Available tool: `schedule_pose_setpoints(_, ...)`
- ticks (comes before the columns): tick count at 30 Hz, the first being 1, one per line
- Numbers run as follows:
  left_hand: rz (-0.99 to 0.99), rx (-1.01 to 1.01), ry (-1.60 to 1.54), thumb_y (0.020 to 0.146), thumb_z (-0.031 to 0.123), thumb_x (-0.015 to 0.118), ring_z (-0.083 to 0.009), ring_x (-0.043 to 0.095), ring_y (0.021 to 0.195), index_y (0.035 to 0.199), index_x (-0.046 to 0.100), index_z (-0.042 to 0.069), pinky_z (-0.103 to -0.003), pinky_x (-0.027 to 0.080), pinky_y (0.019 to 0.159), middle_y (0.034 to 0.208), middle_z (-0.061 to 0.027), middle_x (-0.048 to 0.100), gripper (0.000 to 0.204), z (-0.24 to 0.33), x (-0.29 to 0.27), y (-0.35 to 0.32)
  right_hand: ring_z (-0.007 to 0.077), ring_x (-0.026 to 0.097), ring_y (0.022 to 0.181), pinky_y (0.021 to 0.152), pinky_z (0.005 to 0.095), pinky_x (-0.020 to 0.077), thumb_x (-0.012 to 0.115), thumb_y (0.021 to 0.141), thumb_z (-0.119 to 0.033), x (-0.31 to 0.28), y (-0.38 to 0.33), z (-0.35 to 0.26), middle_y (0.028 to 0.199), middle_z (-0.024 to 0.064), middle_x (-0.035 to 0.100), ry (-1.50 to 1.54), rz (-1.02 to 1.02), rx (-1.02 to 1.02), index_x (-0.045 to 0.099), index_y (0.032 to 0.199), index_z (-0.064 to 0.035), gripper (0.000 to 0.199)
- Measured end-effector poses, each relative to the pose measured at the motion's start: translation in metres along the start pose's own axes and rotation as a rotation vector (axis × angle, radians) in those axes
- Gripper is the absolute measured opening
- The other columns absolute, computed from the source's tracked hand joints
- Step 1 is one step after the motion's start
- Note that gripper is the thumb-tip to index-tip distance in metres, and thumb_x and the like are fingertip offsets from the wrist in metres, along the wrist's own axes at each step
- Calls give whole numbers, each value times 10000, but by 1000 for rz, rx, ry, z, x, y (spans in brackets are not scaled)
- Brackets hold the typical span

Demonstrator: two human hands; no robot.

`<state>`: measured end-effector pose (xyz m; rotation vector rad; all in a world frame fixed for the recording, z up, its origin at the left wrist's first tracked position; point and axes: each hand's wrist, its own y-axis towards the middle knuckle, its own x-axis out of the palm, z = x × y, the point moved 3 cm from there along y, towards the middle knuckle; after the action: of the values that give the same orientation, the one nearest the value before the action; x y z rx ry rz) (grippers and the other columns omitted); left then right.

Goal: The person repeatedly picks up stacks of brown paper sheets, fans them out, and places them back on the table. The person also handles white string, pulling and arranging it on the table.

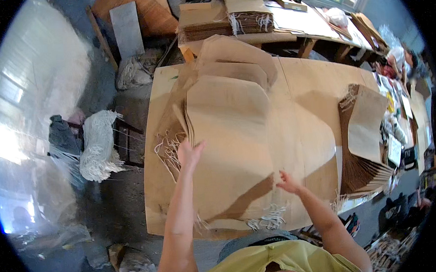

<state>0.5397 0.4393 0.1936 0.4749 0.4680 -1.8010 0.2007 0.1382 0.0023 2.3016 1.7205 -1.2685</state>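
Note:
Several brown paper bags with white cord handles lie fanned over one another on the wooden table, and the top paper bag point(230, 135) spreads in front of me. My left hand point(190, 152) is closed on the left edges of the bags, thumb on top and fingers behind them. Loose white cords point(167, 151) hang out beside it. My right hand point(289, 182) is just beyond the right edge of the top bag, thumb and forefinger apart, with nothing visible between them. The far ends of the bags rise and look blurred.
A fanned stack of brown bags point(367, 123) stands at the right of the table point(304, 89). More stacked bags point(249, 21) sit on a bench behind. At left, a bundle of white cords point(99, 147) hangs over a stool. Another person point(399, 62) is at the far right.

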Motion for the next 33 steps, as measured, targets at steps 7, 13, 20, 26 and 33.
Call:
schedule_pose_setpoints(7,-186,548,643,723,417,774,-323,631,635,784,609,47,-426,483,557,687,-114,640,409,233,8,-127,277,569,1114,876,413,516,629,906,-235,-173,-28,-81,1309,155,500,882,79,-5,280,1456,-108,664)
schedule_pose_setpoints(13,-156,738,827,694,469,774,-269,603,555,826,669,98,-382,458,476,645,-62,597,407,260,0,-267,305,526,1197,983,432,480,531,969,-249,-220,-132,-111,1363,177,454,1211,69,-180,195,1487,-58,646)
schedule_pose_setpoints(20,-294,360,990,725,458,746,-362,627,652,1307,439,71,-482,485,566,889,-159,632,764,205,64,-310,324,345,1355,1105,545,259,750,755,-369,-210,-206,-128,1458,200,343,135,669,-375,262,1460,-21,926)
schedule_pose_setpoints(26,-638,249,874,805,351,689,-353,647,747,1202,472,58,-466,519,605,964,-136,615,539,207,71,-307,274,268,1409,1144,585,118,612,754,-254,-203,-205,-212,1423,-8,433,-894,304,-954,353,1449,-277,741)
schedule_pose_setpoints(33,-1234,-453,-220,932,393,580,-180,599,1042,1369,460,116,-322,502,852,1205,-65,617,531,104,62,-149,187,617,779,772,357,449,640,710,-152,-201,-169,-221,840,-1,619,-867,88,-906,581,1216,-174,510)
